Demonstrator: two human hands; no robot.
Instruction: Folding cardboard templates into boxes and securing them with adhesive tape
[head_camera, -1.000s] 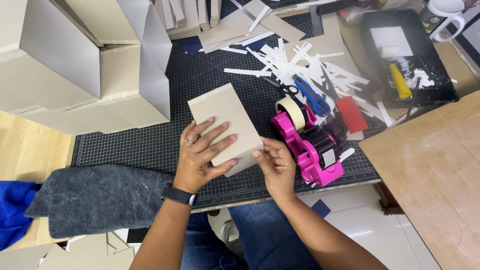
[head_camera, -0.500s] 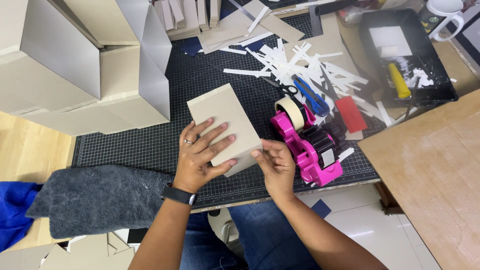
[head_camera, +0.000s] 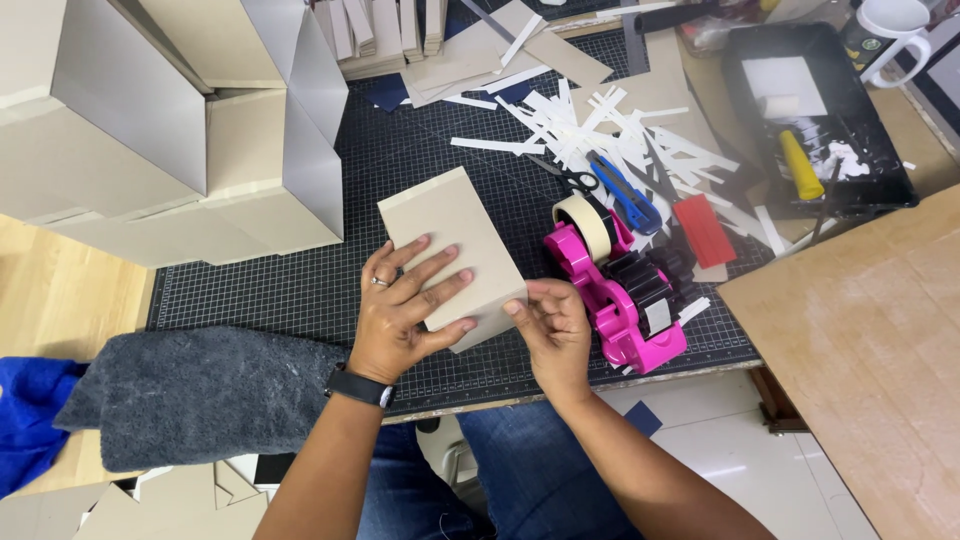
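A small grey-beige cardboard box (head_camera: 445, 225) rests on the black grid cutting mat (head_camera: 300, 290). My left hand (head_camera: 405, 310) lies flat on its top with fingers spread, pressing it down. My right hand (head_camera: 550, 330) pinches the box's near right corner with thumb and fingertips. A pink tape dispenser (head_camera: 625, 290) with a roll of beige tape (head_camera: 585, 222) stands just right of my right hand.
Larger grey cardboard boxes (head_camera: 180, 130) stack at the left. White paper strips (head_camera: 600, 130), blue-handled scissors (head_camera: 620, 195) and a red card (head_camera: 705, 230) lie behind the dispenser. A black tray (head_camera: 880, 130) holds a yellow roller. A grey felt cloth (head_camera: 190, 390) lies near left; a brown board (head_camera: 860, 340) sits right.
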